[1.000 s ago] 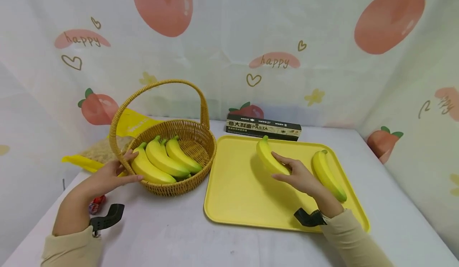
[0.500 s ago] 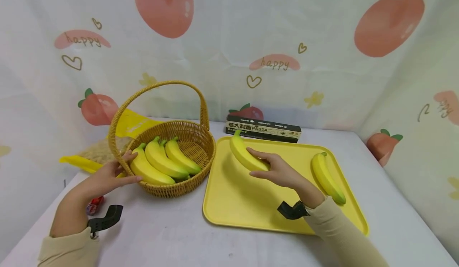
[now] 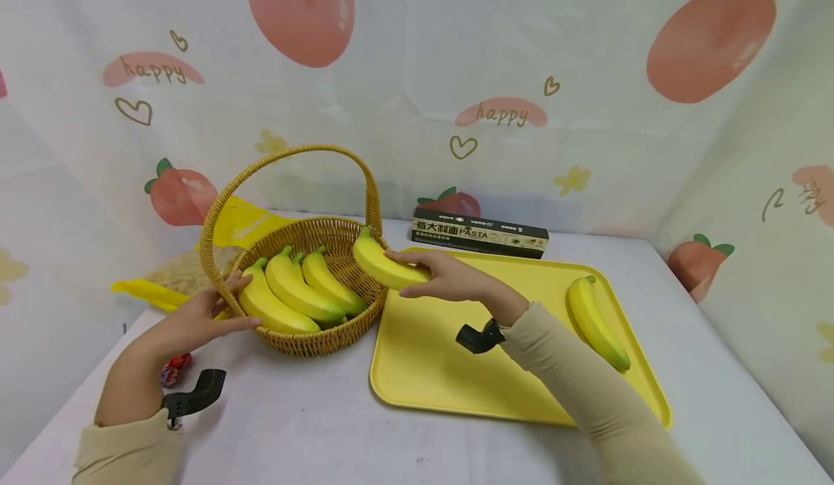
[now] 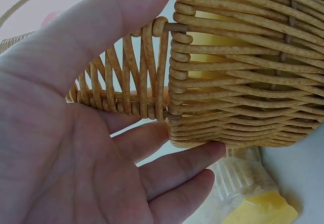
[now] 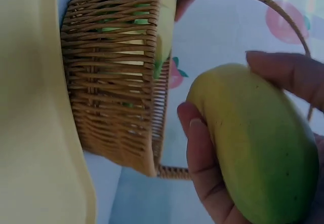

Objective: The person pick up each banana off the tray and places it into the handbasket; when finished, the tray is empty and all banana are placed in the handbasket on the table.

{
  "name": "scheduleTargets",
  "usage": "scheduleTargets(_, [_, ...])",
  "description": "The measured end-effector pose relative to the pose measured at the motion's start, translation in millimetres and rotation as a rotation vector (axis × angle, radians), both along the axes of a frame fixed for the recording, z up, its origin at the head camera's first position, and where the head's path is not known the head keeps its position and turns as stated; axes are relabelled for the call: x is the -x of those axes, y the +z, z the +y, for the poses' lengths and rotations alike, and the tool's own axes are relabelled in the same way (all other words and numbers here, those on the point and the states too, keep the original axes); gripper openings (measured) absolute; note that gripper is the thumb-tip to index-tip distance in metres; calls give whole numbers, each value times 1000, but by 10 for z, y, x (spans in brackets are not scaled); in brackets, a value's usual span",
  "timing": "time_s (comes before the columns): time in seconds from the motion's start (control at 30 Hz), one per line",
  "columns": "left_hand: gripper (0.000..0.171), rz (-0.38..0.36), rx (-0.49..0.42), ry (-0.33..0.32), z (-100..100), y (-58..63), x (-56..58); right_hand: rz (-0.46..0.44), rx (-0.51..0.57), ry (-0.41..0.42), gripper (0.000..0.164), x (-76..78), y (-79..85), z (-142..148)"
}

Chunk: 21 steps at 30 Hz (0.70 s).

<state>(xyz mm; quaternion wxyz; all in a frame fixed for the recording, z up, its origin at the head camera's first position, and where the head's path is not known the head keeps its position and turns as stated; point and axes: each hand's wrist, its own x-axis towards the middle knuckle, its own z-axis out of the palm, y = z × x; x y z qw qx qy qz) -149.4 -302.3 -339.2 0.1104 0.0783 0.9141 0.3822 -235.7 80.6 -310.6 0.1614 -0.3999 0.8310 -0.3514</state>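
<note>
In the head view my right hand (image 3: 449,275) holds a yellow banana (image 3: 387,264) with a green end, between thumb and fingers, above the right rim of a wicker basket (image 3: 306,344). The right wrist view shows this banana (image 5: 253,138) close up, apart from the basket (image 5: 111,77). My left hand (image 3: 195,322) holds the basket at its left side, thumb and fingers on either side of the handle's base (image 4: 121,77). Several bananas (image 3: 296,293) lie together in the basket's left part. Another banana (image 3: 596,324) lies on the right of a yellow tray (image 3: 449,369).
A black pasta box (image 3: 478,233) stands behind the tray. A yellow bag (image 3: 195,271) with a clear section lies behind and left of the basket. A small red wrapped item (image 3: 174,370) is near my left forearm. A printed cloth (image 3: 404,72) hangs behind the table.
My right hand has carried the banana left from over the tray to over the basket's right rim. The left hand has stayed at the basket.
</note>
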Motion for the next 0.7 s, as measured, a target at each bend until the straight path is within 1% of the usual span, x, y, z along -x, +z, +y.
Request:
scheduleTargets(0.2, [86, -1, 7, 5, 13, 15, -14, -47, -106, 90, 60, 139, 37, -376])
scheduleTargets(0.27, [86, 1, 9, 1, 15, 19, -13, -67, -143, 100, 60, 186, 48, -491])
scheduleTargets(0.43, [86, -1, 11, -1, 8, 16, -6, -111, -188, 125, 61, 294, 66, -750])
scheduleTargets(0.6, [86, 3, 8, -2, 11, 5, 3, -172, -256, 179, 72, 365, 53, -920])
scheduleTargets(0.7, [86, -2, 14, 4, 14, 17, -1, -190, -294, 206, 78, 401, 43, -1003])
